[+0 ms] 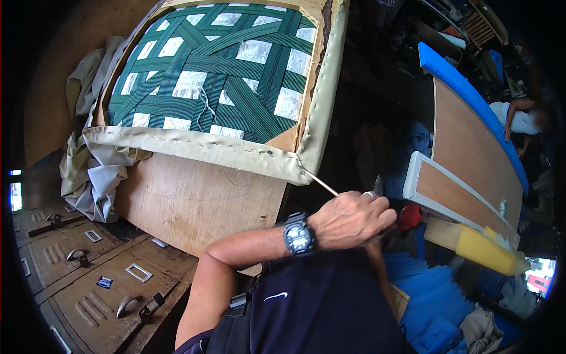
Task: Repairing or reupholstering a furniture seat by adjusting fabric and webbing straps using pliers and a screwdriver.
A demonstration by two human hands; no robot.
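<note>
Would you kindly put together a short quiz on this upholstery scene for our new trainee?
1. True or false: the left hand wears a wristwatch.
2. What colour is the webbing across the seat frame? A red, B green, C yellow.
3. Fill in: a thin metal tool runs from the fist to the frame's fabric-covered ____.

Key: 1 true. 2 B. 3 corner. The right hand is hidden behind the left, so its grip cannot be told.
</note>
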